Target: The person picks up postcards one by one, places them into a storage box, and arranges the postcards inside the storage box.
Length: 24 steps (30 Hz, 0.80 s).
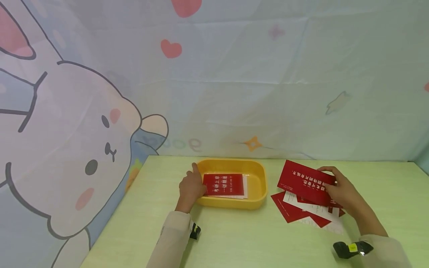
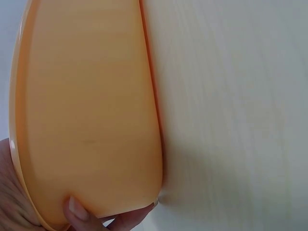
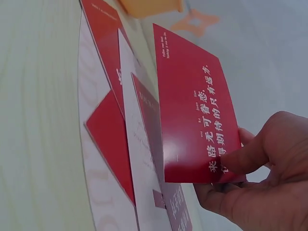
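At the left end of a shallow yellow plastic basin, my left hand grips the rim. In the left wrist view the thumb lies against the basin's outer wall, with other fingers curled at its lower edge. Inside the basin lies a red card with white writing, over a whitish one. My right hand pinches another red card by one end, thumb across its printed face. That card is tilted up over a loose pile of red and white cards, partly hiding them.
Everything rests on a pale wood-grain table. Behind its far edge hangs a backdrop cloth printed with a large rabbit and hearts. The card pile is to the right of the basin, with a gap between them.
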Each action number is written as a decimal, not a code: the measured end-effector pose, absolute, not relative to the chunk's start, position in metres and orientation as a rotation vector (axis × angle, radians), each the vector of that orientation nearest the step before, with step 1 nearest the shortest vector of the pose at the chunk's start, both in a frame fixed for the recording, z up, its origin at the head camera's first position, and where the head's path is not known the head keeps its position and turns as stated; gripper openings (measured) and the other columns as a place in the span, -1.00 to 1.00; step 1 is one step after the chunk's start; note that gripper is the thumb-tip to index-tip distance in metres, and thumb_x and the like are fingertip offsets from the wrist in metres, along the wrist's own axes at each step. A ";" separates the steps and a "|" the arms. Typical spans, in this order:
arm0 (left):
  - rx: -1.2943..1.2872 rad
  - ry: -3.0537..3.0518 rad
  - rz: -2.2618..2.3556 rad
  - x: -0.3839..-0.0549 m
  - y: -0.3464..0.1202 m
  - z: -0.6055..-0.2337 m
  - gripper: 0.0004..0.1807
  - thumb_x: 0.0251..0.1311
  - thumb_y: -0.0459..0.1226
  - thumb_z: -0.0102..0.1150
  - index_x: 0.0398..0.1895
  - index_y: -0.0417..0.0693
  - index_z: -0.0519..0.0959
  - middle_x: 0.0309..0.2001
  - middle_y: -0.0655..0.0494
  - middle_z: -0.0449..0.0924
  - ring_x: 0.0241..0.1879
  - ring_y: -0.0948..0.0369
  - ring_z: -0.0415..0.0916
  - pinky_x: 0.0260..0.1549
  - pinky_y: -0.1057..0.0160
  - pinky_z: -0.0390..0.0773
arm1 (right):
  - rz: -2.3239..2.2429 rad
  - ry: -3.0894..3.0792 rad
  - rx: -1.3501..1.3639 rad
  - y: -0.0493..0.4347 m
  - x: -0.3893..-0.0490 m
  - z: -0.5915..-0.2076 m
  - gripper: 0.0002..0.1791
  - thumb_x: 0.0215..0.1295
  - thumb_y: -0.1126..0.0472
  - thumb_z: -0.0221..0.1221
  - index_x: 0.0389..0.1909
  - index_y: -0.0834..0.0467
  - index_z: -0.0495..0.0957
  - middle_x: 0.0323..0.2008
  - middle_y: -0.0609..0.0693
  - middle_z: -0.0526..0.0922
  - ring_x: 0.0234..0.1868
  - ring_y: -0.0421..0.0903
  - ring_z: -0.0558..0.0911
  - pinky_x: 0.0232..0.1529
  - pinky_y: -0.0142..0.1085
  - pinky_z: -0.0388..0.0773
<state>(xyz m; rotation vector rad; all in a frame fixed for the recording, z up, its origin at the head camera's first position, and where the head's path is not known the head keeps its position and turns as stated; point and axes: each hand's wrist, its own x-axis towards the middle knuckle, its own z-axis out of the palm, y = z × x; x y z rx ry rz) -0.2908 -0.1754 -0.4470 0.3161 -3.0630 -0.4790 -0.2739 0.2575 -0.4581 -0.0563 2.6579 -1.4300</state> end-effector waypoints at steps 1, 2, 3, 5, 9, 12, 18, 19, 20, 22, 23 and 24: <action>0.317 -3.065 -0.476 -0.291 -0.175 -0.447 0.02 0.06 -0.25 0.36 0.53 -0.19 -0.01 0.10 -0.31 0.49 -0.33 -0.07 0.58 -0.21 -0.07 0.67 | -1.443 2.653 -0.050 0.257 -0.274 -0.457 -0.34 0.44 0.33 -0.11 0.51 0.19 -0.05 0.34 0.52 0.12 0.17 0.45 0.33 -0.10 0.02 0.69; 0.318 -3.065 -0.477 -0.291 -0.175 -0.447 0.02 0.05 -0.25 0.37 0.53 -0.19 -0.01 0.10 -0.30 0.48 -0.32 -0.07 0.58 -0.19 -0.07 0.67 | -1.453 2.649 -0.039 0.256 -0.275 -0.457 -0.33 0.44 0.32 -0.11 0.52 0.18 -0.07 0.36 0.52 0.10 0.19 0.46 0.31 -0.08 0.03 0.68; 0.319 -3.065 -0.479 -0.291 -0.175 -0.447 0.02 0.05 -0.24 0.37 0.53 -0.19 -0.01 0.10 -0.30 0.48 -0.32 -0.07 0.58 -0.19 -0.07 0.67 | -1.471 2.639 -0.025 0.256 -0.276 -0.457 -0.32 0.45 0.31 -0.11 0.53 0.17 -0.08 0.38 0.51 0.08 0.21 0.46 0.30 -0.07 0.04 0.68; 0.319 -3.064 -0.485 -0.291 -0.175 -0.447 0.03 0.05 -0.24 0.37 0.53 -0.19 -0.02 0.11 -0.30 0.48 -0.32 -0.07 0.57 -0.19 -0.07 0.67 | -1.524 2.608 -0.008 0.254 -0.277 -0.455 -0.32 0.46 0.31 -0.14 0.54 0.15 -0.12 0.39 0.51 0.05 0.23 0.46 0.28 -0.06 0.02 0.68; 0.302 -3.048 -0.496 -0.290 -0.174 -0.446 0.03 0.04 -0.25 0.37 0.53 -0.20 -0.01 0.10 -0.32 0.48 -0.38 -0.06 0.56 -0.27 -0.06 0.67 | -1.636 2.550 0.011 0.249 -0.279 -0.452 -0.32 0.49 0.32 -0.20 0.55 0.15 -0.20 0.40 0.51 0.00 0.25 0.44 0.28 -0.12 -0.19 0.69; 0.280 -3.040 -0.494 -0.290 -0.174 -0.445 0.02 0.05 -0.25 0.35 0.53 -0.22 -0.01 0.10 -0.34 0.49 -0.41 -0.07 0.56 -0.33 -0.04 0.66 | -1.698 2.523 0.021 0.243 -0.280 -0.448 -0.33 0.50 0.32 -0.23 0.55 0.18 -0.23 0.40 0.50 -0.01 0.25 0.42 0.29 -0.20 -0.36 0.65; 0.267 -3.036 -0.490 -0.290 -0.175 -0.445 0.00 0.06 -0.25 0.33 0.53 -0.24 0.00 0.12 -0.35 0.49 -0.43 -0.06 0.55 -0.37 -0.03 0.65 | -1.782 2.491 -0.021 0.230 -0.282 -0.440 -0.36 0.52 0.33 -0.26 0.52 0.28 -0.25 0.40 0.50 -0.01 0.25 0.40 0.32 -0.23 -0.47 0.62; 0.270 -3.035 -0.489 -0.290 -0.175 -0.444 0.00 0.06 -0.25 0.33 0.53 -0.23 0.00 0.12 -0.34 0.49 -0.42 -0.06 0.55 -0.36 -0.03 0.66 | -1.789 2.491 -0.026 0.227 -0.282 -0.439 -0.36 0.52 0.32 -0.26 0.52 0.29 -0.24 0.40 0.49 0.00 0.26 0.39 0.32 -0.23 -0.49 0.61; 0.274 -3.037 -0.486 -0.290 -0.175 -0.444 0.00 0.06 -0.24 0.33 0.53 -0.23 0.00 0.12 -0.34 0.49 -0.42 -0.06 0.56 -0.35 -0.03 0.66 | -1.794 2.491 -0.031 0.224 -0.282 -0.437 -0.37 0.53 0.32 -0.26 0.52 0.29 -0.23 0.40 0.49 0.00 0.26 0.39 0.32 -0.23 -0.51 0.60; 0.286 -3.041 -0.482 -0.290 -0.175 -0.444 0.01 0.06 -0.24 0.34 0.53 -0.22 0.00 0.12 -0.33 0.49 -0.38 -0.06 0.57 -0.30 -0.04 0.67 | -1.798 2.490 -0.028 0.217 -0.282 -0.435 -0.37 0.53 0.30 -0.25 0.53 0.28 -0.21 0.41 0.48 0.00 0.27 0.38 0.33 -0.23 -0.50 0.61; 0.291 -3.044 -0.482 -0.290 -0.175 -0.444 0.01 0.06 -0.23 0.35 0.53 -0.22 0.00 0.12 -0.33 0.49 -0.37 -0.06 0.57 -0.29 -0.04 0.67 | -1.802 2.485 -0.028 0.213 -0.282 -0.434 -0.37 0.53 0.29 -0.25 0.53 0.28 -0.20 0.42 0.47 0.00 0.27 0.37 0.33 -0.22 -0.49 0.61; 0.295 -3.048 -0.479 -0.290 -0.175 -0.444 0.01 0.06 -0.23 0.35 0.53 -0.22 0.00 0.12 -0.33 0.49 -0.36 -0.06 0.58 -0.27 -0.04 0.67 | -1.804 2.482 -0.029 0.210 -0.282 -0.433 -0.37 0.53 0.29 -0.26 0.53 0.28 -0.19 0.42 0.46 0.01 0.27 0.35 0.34 -0.20 -0.47 0.62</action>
